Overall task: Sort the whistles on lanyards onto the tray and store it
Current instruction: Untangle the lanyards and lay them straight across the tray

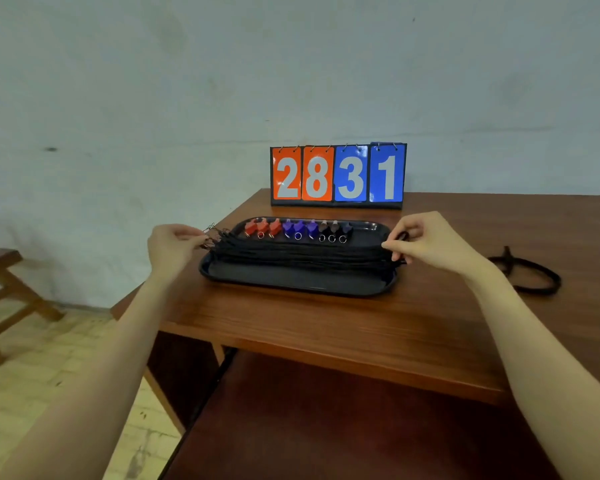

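Red whistles [261,227], purple whistles [299,228] and black whistles [334,227] were seen on a black tray [291,280]; the scoreboard [338,174] was orange and blue with white digits.

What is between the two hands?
In the head view, the black lanyards stretch across the tray from the left hand to the right hand.

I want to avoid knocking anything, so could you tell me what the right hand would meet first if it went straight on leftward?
Probably the black lanyards it already pinches on the tray; depth is unclear.
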{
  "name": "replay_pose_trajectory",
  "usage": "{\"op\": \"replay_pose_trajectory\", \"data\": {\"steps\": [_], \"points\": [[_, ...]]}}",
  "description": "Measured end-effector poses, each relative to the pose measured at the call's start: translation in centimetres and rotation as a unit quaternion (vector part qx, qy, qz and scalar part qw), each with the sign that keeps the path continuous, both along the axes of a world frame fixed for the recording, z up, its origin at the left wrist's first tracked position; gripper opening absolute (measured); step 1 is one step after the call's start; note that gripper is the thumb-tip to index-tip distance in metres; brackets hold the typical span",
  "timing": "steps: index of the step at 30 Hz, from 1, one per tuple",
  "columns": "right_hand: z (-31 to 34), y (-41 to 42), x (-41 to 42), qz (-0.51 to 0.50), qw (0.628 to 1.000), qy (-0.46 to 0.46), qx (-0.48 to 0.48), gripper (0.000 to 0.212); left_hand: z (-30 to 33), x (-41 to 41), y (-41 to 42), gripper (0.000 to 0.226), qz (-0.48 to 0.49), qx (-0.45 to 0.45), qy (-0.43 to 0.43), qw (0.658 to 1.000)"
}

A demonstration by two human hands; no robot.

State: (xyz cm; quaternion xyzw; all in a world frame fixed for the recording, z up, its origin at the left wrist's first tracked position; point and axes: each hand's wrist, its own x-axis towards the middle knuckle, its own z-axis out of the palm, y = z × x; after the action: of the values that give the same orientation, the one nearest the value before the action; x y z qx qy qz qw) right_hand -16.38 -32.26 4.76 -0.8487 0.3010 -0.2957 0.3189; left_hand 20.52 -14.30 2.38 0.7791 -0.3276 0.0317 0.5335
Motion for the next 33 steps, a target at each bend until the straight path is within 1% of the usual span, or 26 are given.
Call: {"op": "replay_pose_trajectory", "data": {"steps": [2,6,11,16,20,23,27,31,33], "points": [[-0.3,-0.1,0.1,-0.002,0.999,0.014,-0.031,0.009,-0.1,-0.2,0.0,0.008,-0.007,0.011,-0.028,1.000],[-0.8,0.0,0.5,-0.009,0.990,0.103,-0.095,0.014,-0.4,-0.5,-0.4,0.007,-0.002,0.045,-0.087,0.995],[-1.1,0.2,1.0,-0.019,0.982,0.159,-0.105,0.010,-1.1,-0.5,-0.8,0.005,-0.011,0.062,-0.122,0.991],[-1.2,0.2,1.3,-0.030,0.976,0.187,-0.112,0.010,-1.8,-0.7,-1.3,0.007,-0.006,0.069,-0.140,0.988],[-1.1,0.3,1.4,-0.037,0.967,0.211,-0.137,0.008,-2.2,-0.9,-1.4,0.009,0.003,0.074,-0.157,0.985],[-1.1,0.4,1.4,-0.043,0.963,0.216,-0.158,0.009,-2.2,-1.0,-1.3,0.012,0.017,0.075,-0.165,0.983],[-1.2,0.3,1.3,-0.057,0.967,0.188,-0.164,0.015,-1.6,-1.4,-1.1,0.017,0.045,0.076,-0.168,0.982],[-1.2,0.0,1.0,-0.063,0.972,0.153,-0.167,0.017,-0.6,-1.9,-1.5,0.037,-0.005,0.107,-0.144,0.984],[-1.1,0.0,0.8,-0.072,0.972,0.143,-0.174,0.016,-0.3,-2.0,-1.9,0.034,-0.022,0.139,-0.127,0.982]]}}
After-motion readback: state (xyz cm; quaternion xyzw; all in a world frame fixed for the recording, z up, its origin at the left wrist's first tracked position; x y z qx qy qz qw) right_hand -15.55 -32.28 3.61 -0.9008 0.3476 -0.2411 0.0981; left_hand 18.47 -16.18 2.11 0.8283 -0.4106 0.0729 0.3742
